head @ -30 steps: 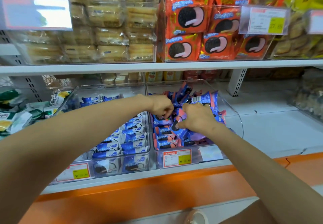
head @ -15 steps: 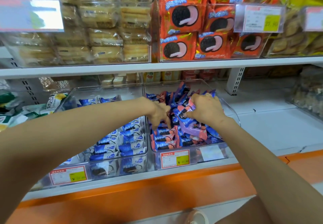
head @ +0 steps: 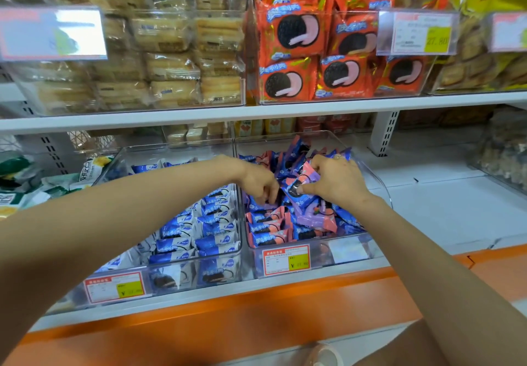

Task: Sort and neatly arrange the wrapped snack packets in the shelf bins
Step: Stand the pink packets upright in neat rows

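Observation:
Two clear bins stand side by side on the lower shelf. The right bin point(head: 379, 183) holds a loose heap of blue, pink and purple cookie packets point(head: 271, 227). The left bin point(head: 171, 151) holds rows of blue-and-white packets point(head: 199, 231). Both my hands are inside the right bin. My right hand point(head: 333, 183) grips a bunch of pink and purple packets point(head: 302, 183) above the heap. My left hand point(head: 258, 183) has its fingers curled down among the blue packets at the bin's left side; what it pinches is hidden.
An upper shelf point(head: 256, 114) overhangs the bins and carries bins of pale cakes point(head: 171, 66) and orange cookie packs point(head: 313, 51). Price tags point(head: 286, 260) hang on the bin fronts. Bare white shelf point(head: 456, 211) lies to the right; green and white packets point(head: 25, 188) lie at left.
My right hand has lifted a bunch of packets from the front of the heap up and toward the back of the bin. My left hand stayed near the bin's left wall.

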A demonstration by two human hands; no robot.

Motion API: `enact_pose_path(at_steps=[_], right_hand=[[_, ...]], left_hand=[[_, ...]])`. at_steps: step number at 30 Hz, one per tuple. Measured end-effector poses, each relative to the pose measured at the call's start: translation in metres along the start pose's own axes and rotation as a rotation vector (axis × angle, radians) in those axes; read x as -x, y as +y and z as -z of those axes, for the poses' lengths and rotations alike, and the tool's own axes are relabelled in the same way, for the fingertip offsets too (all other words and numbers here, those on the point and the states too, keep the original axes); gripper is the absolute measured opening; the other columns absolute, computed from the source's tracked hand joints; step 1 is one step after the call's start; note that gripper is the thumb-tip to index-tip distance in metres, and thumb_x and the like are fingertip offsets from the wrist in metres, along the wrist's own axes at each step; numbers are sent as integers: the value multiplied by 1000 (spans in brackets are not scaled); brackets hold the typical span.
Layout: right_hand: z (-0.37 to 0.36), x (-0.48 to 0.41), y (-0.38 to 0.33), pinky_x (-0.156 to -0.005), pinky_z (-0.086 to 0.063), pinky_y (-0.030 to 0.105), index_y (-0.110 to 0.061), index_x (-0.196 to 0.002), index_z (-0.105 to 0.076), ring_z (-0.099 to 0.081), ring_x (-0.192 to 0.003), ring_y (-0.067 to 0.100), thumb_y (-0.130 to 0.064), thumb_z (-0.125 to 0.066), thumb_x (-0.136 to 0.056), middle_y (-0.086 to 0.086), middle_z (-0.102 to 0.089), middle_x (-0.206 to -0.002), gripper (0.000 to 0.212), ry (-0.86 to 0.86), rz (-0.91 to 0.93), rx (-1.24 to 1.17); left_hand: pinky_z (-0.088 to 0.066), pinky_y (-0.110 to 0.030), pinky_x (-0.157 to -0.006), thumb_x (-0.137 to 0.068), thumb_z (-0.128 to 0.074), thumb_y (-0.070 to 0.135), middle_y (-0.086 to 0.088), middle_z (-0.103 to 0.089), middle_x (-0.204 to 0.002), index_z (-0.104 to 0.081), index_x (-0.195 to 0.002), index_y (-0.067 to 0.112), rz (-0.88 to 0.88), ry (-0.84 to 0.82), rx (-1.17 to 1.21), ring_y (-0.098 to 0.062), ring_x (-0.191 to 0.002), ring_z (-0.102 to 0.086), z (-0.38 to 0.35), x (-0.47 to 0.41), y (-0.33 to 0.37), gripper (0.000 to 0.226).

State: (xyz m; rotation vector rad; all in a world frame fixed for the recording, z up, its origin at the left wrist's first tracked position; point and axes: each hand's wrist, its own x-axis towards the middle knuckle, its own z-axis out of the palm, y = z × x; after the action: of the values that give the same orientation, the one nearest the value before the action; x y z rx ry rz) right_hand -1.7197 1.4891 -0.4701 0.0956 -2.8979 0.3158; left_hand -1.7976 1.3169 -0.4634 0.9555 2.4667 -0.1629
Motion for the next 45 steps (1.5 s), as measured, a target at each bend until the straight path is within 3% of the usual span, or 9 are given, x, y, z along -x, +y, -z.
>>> enact_pose_path(at_steps=[4, 10, 13, 19, 24, 29, 36, 40, 45], right_hand=[[0, -1, 6, -74, -37, 33, -18, -93, -54, -55, -91, 23, -40, -80, -69, 2, -62, -93, 42, 24, -46, -274], [1, 1, 6, -73, -49, 38, -24, -73, -56, -62, -80, 17, -36, -85, -61, -2, -67, -78, 33, 60, 16, -574], [2, 3, 4, -70, -47, 32, -22, -77, -59, -60, -72, 14, -30, -82, -67, -3, -66, -72, 27, 92, 30, -585], [11, 6, 14, -89, -28, 31, -33, -86, -64, -52, -95, 7, -36, -73, -78, -13, -67, -85, 13, -62, 159, -73], [18, 9, 14, -99, -20, 39, -34, -118, -60, -35, -119, 14, -57, -67, -74, -8, -61, -112, 50, -334, 188, 322], [16, 12, 16, -103, -17, 43, -35, -120, -54, -33, -124, 17, -57, -73, -68, 0, -57, -109, 59, -403, 146, 336], [15, 15, 13, -91, -22, 36, -28, -102, -64, -40, -95, 11, -45, -76, -71, -13, -54, -88, 37, -349, 175, 206], [19, 17, 18, -97, -30, 34, -29, -91, -63, -52, -91, 8, -34, -78, -73, -17, -55, -84, 24, -239, 157, -90], [15, 18, 16, -65, -38, 26, -20, -94, -64, -48, -71, 12, -23, -77, -76, -5, -53, -78, 22, -137, 167, -418]], left_hand=[[-45, -8, -60, -86, -58, -6, -3, -57, -90, -49, -99, 10, -26, 195, 500, -12, -80, -57, 13, 18, 1, 23], [-43, -25, -77, -82, -71, 13, 1, -53, -92, -47, -108, 15, -143, 240, 672, -11, -80, -50, 11, 17, 13, 35], [-38, -27, -67, -80, -73, 17, -2, -54, -80, -53, -91, 13, -160, 295, 607, -13, -70, -47, 10, 17, 17, 22], [-34, -28, -71, -79, -73, 30, 0, -49, -97, -56, -116, 6, 54, 177, 71, -20, -92, -48, 10, 23, 15, 47], [-23, -26, -52, -77, -74, 30, 6, -42, -73, -43, -94, 14, 100, 162, -96, -16, -71, -39, -2, 16, 13, 39], [-24, -25, -52, -82, -68, 28, 7, -39, -70, -42, -92, 17, 127, 171, -120, -9, -60, -33, -3, 15, 14, 30], [-35, -31, -64, -78, -72, 39, -2, -59, -102, -45, -96, 17, 174, 308, -330, -20, -89, -52, -15, 12, 19, 39], [-35, -28, -67, -78, -74, 30, 2, -51, -96, -47, -112, 12, 148, 205, -96, -17, -87, -46, -4, 21, 20, 47], [-42, -16, -78, -77, -74, 10, 1, -51, -106, -43, -122, 12, -61, 123, 558, -12, -97, -49, 12, 38, 25, 55]])
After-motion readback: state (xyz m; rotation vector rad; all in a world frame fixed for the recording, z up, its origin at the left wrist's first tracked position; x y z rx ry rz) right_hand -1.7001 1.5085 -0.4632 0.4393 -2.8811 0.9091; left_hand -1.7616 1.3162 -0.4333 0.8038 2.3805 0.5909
